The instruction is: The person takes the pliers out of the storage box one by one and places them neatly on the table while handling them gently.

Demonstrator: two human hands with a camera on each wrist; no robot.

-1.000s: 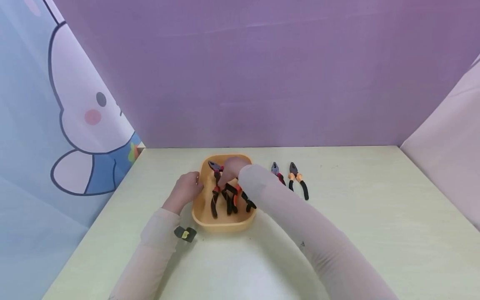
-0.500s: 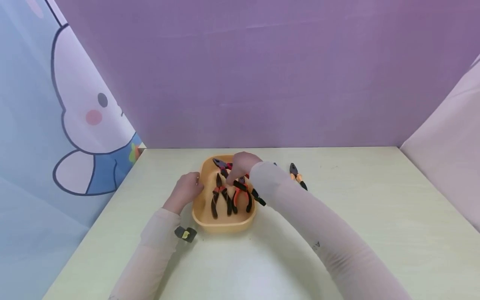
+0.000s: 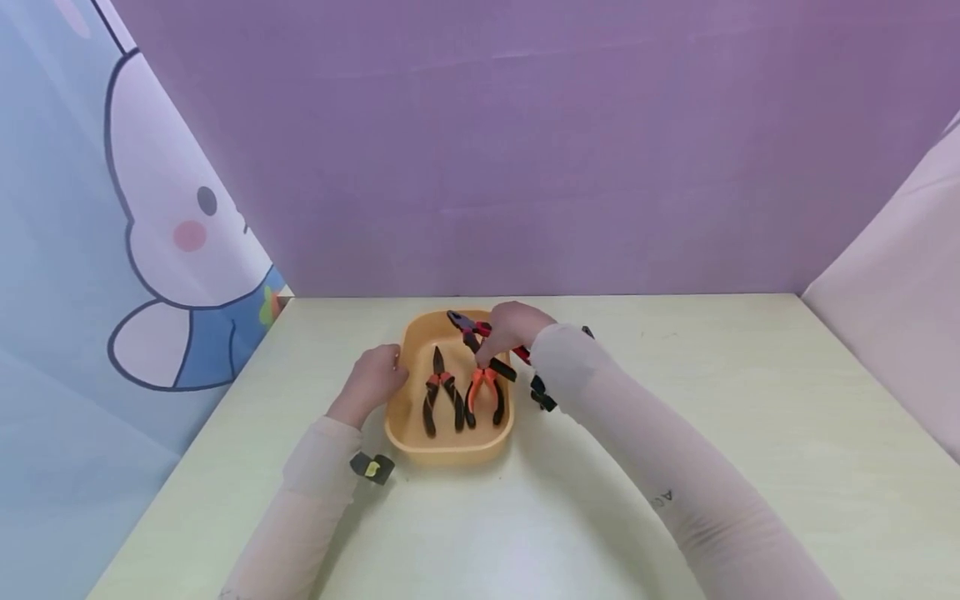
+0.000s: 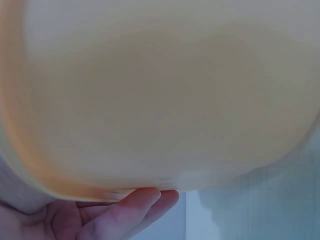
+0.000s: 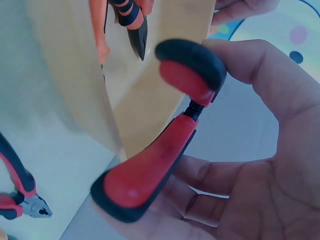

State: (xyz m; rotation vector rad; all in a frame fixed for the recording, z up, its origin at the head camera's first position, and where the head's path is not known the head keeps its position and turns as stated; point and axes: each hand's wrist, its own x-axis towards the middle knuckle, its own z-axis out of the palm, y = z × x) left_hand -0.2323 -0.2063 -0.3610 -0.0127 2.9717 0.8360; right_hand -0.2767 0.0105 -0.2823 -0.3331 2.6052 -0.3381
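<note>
A pair of pliers (image 3: 463, 322) with red and black handles is held by my right hand (image 3: 516, 327) over the right side of a yellow bin (image 3: 448, 456). In the right wrist view, its handles (image 5: 150, 172) stand spread, thumb at one and fingers at the other. My left hand (image 3: 371, 379) grips the bin's left rim; in the left wrist view its fingers (image 4: 120, 215) lie against the bin wall (image 4: 170, 115). Inside the bin rest pliers with black and red handles (image 3: 442, 396) and another pair with orange and black handles (image 3: 484, 390).
To the bin's right, on the pale table (image 3: 712, 400), more pliers lie mostly hidden by my right arm; one tip (image 3: 588, 332) shows. Pliers with red and black handles (image 5: 22, 192) appear at left in the right wrist view. A purple wall (image 3: 525, 167) stands behind.
My right hand has lifted the red and black pliers off the others and carried them right, toward the bin's right rim. The left hand stays at the left rim.
</note>
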